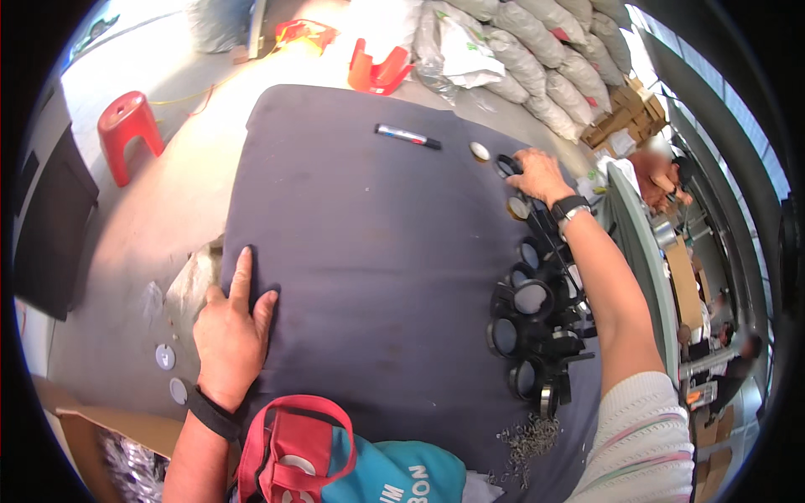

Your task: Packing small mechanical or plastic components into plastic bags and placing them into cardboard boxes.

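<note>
My left hand (231,345) rests on the left edge of the dark cloth-covered table (360,251), index finger stretched out, thumb apart, nothing held. At the far right corner, my right hand (539,178) has its fingers closed on a black ring-shaped piece (506,166). Just beyond lies a small white disc (480,152), and near my wrist is a pale round piece (517,208). Along the right side, below that forearm, several black round-headed pieces (503,336) with greyish discs are heaped together. A marker pen (407,137) lies near the far edge.
Small metal parts (530,443) are piled at the near right. A red and teal bag (402,465) sits at the near edge, beside an open cardboard box (126,423). Red stools (130,130) and stacked sacks (537,59) stand beyond. Other people (658,178) are at the right.
</note>
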Demonstrator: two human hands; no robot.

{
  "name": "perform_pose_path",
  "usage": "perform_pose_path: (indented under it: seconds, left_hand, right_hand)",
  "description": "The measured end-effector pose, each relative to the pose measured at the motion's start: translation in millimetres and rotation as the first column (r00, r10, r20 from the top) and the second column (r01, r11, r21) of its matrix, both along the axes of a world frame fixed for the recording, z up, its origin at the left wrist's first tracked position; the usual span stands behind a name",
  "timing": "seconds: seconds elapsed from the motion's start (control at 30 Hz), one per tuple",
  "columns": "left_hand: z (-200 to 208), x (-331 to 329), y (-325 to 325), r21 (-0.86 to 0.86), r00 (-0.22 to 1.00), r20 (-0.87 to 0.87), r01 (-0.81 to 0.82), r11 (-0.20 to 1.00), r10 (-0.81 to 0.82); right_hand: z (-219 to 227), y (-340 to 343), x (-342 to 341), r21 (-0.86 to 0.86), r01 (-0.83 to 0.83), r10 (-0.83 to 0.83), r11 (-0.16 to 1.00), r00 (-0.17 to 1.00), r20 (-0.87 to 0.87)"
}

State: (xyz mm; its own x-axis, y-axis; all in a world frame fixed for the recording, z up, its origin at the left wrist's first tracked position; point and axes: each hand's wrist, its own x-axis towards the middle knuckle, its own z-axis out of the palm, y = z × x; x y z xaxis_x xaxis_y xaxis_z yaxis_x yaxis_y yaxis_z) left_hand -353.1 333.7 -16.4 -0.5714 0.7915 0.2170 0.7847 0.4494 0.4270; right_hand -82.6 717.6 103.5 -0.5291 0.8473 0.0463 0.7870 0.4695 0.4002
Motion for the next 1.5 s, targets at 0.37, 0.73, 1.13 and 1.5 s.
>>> perform_pose_path:
  seconds: [0.37,0.73,1.13,1.5]
  left_hand:
    - [3.1,-3.2,3.8,-0.003,0.997,0.076,0.014,1.0,-0.014]
    - [3.8,-2.8,1.9,0.011,0.999,0.035,0.029,1.0,-0.029]
    - [-2.8,-3.2,2.0,0.022,0.999,-0.018,0.035,0.999,-0.034]
    - [-5.2,-4.5,5.2,0.121,0.998,0.001,0.07,0.99,-0.07]
  right_hand:
    - [-15.5,64.1,44.3,-0.187,0.386,-0.34,0.903,0.91,0.238]
    - [11.9,-5.0,96.3,-0.406,0.586,-0.377,0.701,0.788,0.487]
    - [-57.2,-34.7,20.3,-0.184,0.238,-0.243,0.954,0.97,-0.004]
    - [-36.8,19.4,75.4,-0.125,0.515,-0.519,0.848,0.855,0.001]
